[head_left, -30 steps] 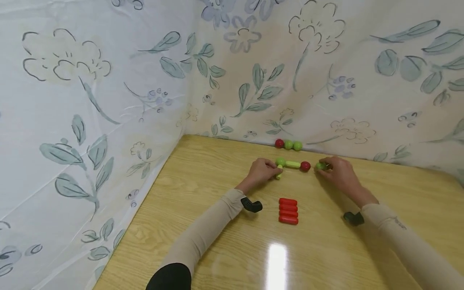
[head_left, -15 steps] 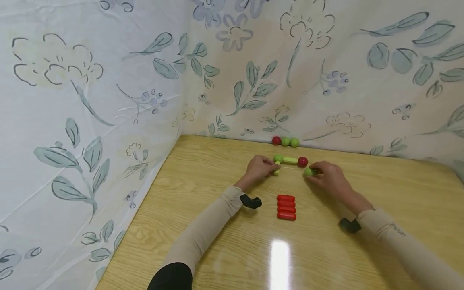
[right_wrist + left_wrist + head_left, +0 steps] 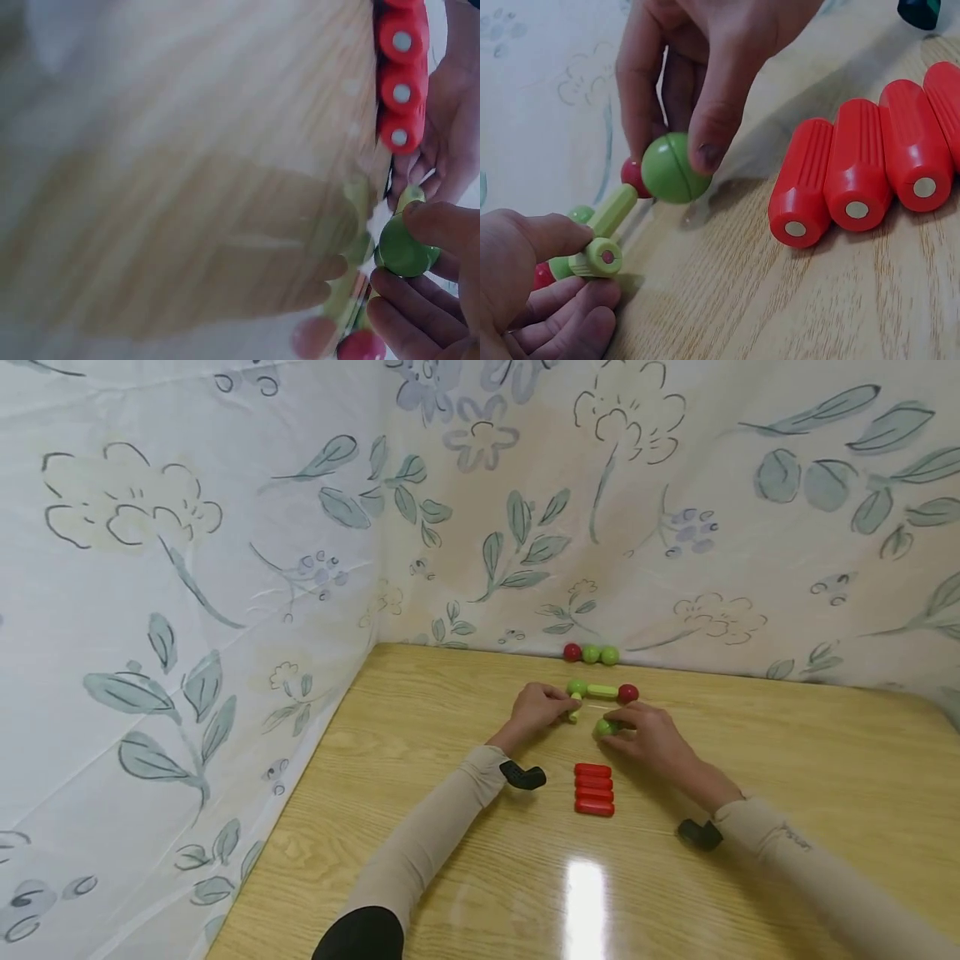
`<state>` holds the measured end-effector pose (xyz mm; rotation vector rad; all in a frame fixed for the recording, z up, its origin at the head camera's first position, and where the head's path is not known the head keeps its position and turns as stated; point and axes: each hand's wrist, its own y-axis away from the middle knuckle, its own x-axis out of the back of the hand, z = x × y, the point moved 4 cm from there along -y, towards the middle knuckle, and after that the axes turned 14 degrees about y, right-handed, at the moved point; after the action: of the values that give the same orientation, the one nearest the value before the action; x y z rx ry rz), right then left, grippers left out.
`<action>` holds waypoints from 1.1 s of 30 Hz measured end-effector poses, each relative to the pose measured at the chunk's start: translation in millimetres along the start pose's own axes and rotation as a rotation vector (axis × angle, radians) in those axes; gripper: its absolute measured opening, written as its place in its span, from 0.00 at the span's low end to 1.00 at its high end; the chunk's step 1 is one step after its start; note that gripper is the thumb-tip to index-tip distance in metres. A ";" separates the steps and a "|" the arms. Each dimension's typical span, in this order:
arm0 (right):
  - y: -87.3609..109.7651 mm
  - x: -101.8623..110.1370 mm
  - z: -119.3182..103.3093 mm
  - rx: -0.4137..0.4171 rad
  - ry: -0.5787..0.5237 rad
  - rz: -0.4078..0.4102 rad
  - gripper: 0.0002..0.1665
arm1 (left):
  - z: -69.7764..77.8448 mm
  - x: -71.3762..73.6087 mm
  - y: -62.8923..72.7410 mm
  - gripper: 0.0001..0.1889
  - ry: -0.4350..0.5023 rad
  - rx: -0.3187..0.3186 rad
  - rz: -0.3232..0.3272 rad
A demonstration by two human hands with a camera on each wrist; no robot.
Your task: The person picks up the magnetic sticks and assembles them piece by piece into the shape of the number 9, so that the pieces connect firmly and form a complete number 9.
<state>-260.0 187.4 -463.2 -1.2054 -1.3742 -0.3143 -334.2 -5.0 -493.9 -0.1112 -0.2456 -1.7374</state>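
On the counter, the left hand pinches a yellow-green rod between its fingers; this rod meets a corner green ball, from which a second rod runs to a dark red ball. The right hand grasps a loose green ball in its fingers, just right of the pinched rod and apart from it. Four red rods lie side by side nearer the person, and a row of three balls sits along the back.

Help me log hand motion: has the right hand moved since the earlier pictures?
Yes. Against the red rods in the head view, the right hand, holding a green ball, has moved left and closer to them.
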 end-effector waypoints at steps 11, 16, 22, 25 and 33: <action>-12.5 -16.8 -16.7 -0.049 -0.104 -0.055 0.16 | 2.4 1.4 2.7 0.10 0.023 0.019 0.018; -17.5 -21.9 -20.2 -0.056 -0.118 -0.063 0.16 | 1.8 1.4 0.2 0.10 0.009 0.030 0.028; -21.4 -24.2 -22.9 -0.056 -0.114 -0.072 0.17 | 2.8 1.7 -0.1 0.09 0.008 0.026 0.025; -23.9 -24.3 -24.7 -0.049 -0.123 -0.063 0.16 | 3.5 2.3 0.4 0.09 0.007 0.029 0.028; -27.6 -26.6 -25.4 -0.041 -0.132 -0.037 0.15 | 1.3 3.4 -1.1 0.09 -0.009 0.030 0.022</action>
<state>-273.9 143.7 -466.9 -1.2540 -1.5118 -0.2940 -336.0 -7.8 -492.0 -0.0994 -0.2756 -1.7112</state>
